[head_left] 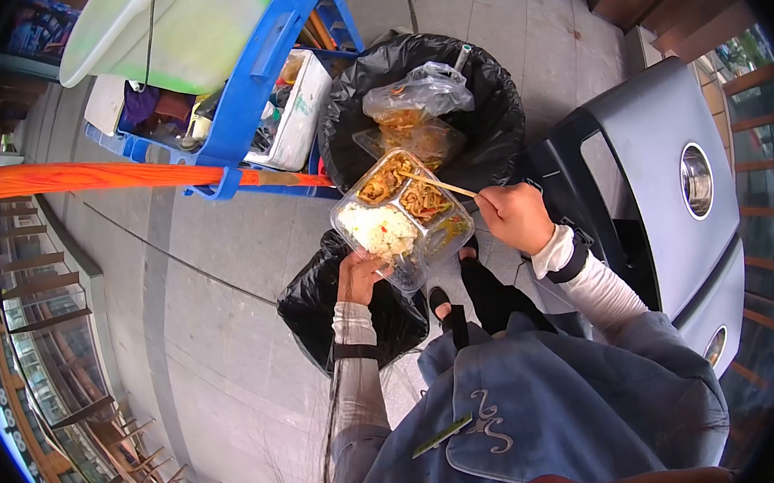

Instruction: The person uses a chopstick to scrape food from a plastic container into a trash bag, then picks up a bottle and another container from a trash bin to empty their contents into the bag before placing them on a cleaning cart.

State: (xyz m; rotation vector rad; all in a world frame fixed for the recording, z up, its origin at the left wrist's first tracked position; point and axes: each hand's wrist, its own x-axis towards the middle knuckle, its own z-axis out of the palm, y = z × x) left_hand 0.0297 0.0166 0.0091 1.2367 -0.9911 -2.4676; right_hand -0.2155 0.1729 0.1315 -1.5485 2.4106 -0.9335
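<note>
The left hand (360,279) grips the near left edge of a clear, thin plastic tray (412,282), roughly square with rounded corners and moulded compartments. The right hand (512,219) pinches slim, pale wooden chopsticks (446,185), their tips at the tray's far compartments. Grainy white rice (382,232) fills the left compartment; glossy, shredded brown food (424,200) lies beyond. The tray is held at the near rim of a round bin (498,117) lined with crinkled black plastic, containing a crumpled translucent bag (420,93). Another wrinkled black bag (314,301) stands below on grey paving (216,284).
</note>
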